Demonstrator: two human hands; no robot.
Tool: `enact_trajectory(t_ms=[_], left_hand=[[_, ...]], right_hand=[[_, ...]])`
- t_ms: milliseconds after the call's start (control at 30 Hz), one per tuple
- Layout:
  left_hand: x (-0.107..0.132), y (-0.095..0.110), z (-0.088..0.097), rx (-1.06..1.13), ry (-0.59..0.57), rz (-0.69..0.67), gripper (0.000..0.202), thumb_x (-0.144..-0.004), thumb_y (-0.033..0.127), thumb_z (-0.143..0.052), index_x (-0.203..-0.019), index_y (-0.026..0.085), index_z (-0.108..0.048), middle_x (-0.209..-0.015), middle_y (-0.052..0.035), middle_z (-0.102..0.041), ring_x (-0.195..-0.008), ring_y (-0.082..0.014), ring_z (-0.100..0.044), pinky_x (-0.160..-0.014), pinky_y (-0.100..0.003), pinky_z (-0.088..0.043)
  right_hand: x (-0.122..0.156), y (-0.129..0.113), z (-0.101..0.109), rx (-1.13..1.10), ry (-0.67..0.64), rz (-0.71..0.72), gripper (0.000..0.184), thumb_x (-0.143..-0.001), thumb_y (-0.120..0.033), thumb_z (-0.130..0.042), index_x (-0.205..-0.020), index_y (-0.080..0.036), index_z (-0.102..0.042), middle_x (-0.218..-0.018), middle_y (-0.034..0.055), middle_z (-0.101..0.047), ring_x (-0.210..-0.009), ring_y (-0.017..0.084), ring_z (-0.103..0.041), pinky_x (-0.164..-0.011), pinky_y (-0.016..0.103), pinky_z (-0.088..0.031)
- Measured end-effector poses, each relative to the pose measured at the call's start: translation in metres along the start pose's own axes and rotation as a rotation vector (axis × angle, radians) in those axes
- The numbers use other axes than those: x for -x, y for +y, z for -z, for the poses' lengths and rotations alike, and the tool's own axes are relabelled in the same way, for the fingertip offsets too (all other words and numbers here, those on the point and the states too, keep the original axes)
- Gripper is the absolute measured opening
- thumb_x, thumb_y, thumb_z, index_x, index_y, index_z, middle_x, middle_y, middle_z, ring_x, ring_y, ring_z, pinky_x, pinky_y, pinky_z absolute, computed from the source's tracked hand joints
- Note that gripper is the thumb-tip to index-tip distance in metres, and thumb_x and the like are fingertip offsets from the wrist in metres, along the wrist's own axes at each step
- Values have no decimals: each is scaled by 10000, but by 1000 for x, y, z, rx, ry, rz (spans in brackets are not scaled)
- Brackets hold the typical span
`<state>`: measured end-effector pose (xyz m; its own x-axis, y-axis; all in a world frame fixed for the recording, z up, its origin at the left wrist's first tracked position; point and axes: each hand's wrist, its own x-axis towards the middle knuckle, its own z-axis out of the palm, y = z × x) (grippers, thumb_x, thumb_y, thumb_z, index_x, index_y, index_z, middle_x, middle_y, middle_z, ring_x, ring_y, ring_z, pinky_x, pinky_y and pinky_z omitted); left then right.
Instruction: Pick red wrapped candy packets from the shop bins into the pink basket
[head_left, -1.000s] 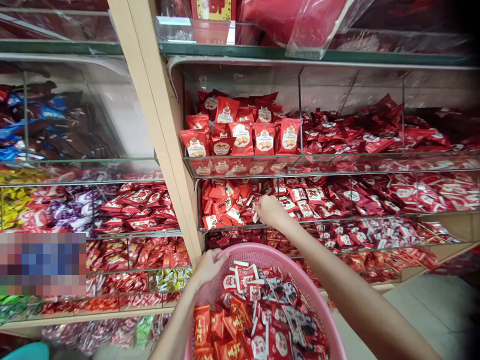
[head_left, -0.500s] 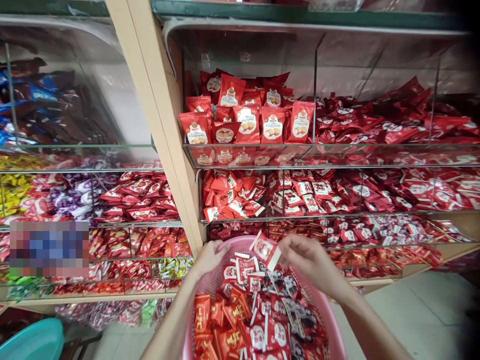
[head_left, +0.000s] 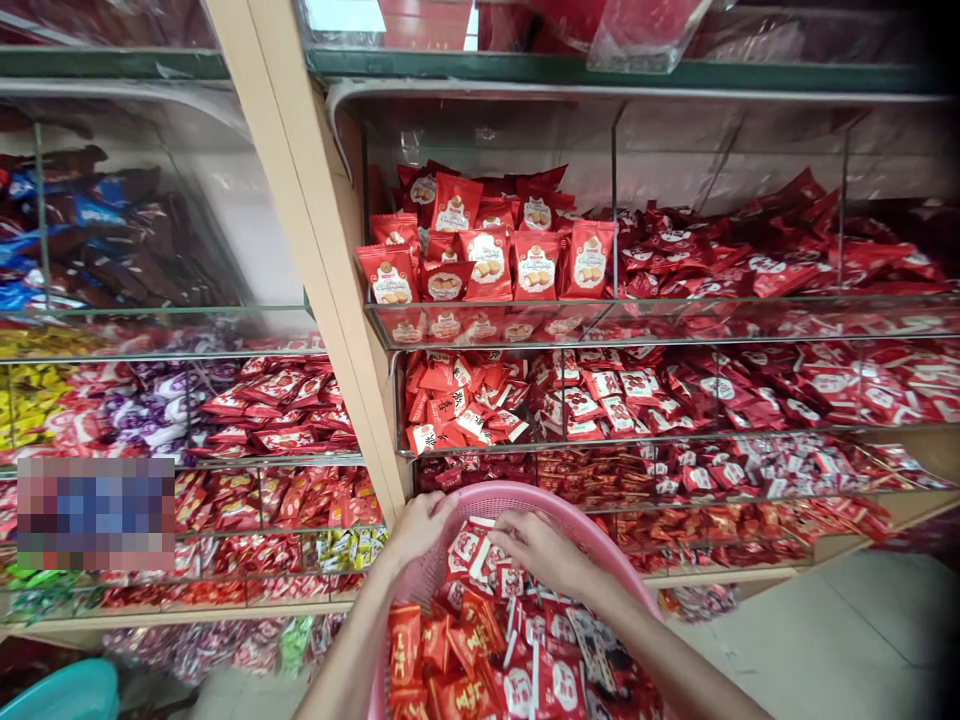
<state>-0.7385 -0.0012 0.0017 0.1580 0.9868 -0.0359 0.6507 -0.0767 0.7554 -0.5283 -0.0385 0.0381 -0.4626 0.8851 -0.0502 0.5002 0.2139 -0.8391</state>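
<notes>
A pink mesh basket is in front of me, filled with small wrapped sweets. My left hand is closed on its left rim. Inside the basket, my right hand is low over the far side, its curled fingers on a red-and-white candy packet. Similar packets lie beneath the fingers and partly hide behind them. Orange-red packets with gold print fill the near left. Red packets with white labels lie in the middle, and dark patterned packets on the right, partly under my forearm.
Glass-fronted shelves full of wrapped sweets and red biscuit packs stand behind the basket. A wooden post divides the shelving. A teal basin sits at lower left. Tiled floor shows at right.
My right hand has moved left and down into the basket with the red-and-white candy packet, which was held up near the far rim. My left hand stays on the rim. The view has tilted up slightly.
</notes>
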Motion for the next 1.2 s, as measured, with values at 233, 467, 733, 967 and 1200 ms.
enact_trajectory(t_ms=[233,467,733,967,1200], left_hand=[[0,-2,0,-17,-4,11,527,-806,630,-321,-679,183,-571,-653,-15,-611,-631,-158,-534,-598,-239,-359],[0,-3,0,-22,6,0,525,-801,632,-331,-688,184,-580,-665,-17,-611,-670,-167,-553,-615,-237,-359],[1,0,2,-10,-8,18,528,-799,632,-328,-698,179,-578,-654,-6,-602,-644,-155,-532,-606,-235,-343],[1,1,2,-17,-16,8,526,-803,633,-313,-651,179,-531,-599,9,-554,-597,-138,-495,-595,-234,-334],[1,1,3,-12,-19,6,526,-796,646,-312,-651,185,-518,-595,13,-547,-605,-143,-503,-600,-235,-339]], right_hand=[[1,-55,57,256,287,147,269,-912,-357,-375,-838,-196,-577,-707,6,-623,-624,133,-555,-586,231,-385],[-62,-77,96,754,281,-161,188,-873,-125,-410,-954,-129,-579,-991,150,-628,-961,228,-588,-773,272,-394],[-98,-70,95,775,104,-375,296,-781,-23,-506,-1059,-93,-582,-1155,208,-573,-1034,272,-591,-753,285,-450],[-100,-70,95,758,73,-426,353,-756,9,-502,-1087,-87,-580,-1192,215,-560,-1077,277,-570,-788,300,-455],[-101,-68,94,757,77,-439,331,-767,-28,-531,-1086,-99,-582,-1180,213,-572,-1072,273,-576,-775,294,-462]])
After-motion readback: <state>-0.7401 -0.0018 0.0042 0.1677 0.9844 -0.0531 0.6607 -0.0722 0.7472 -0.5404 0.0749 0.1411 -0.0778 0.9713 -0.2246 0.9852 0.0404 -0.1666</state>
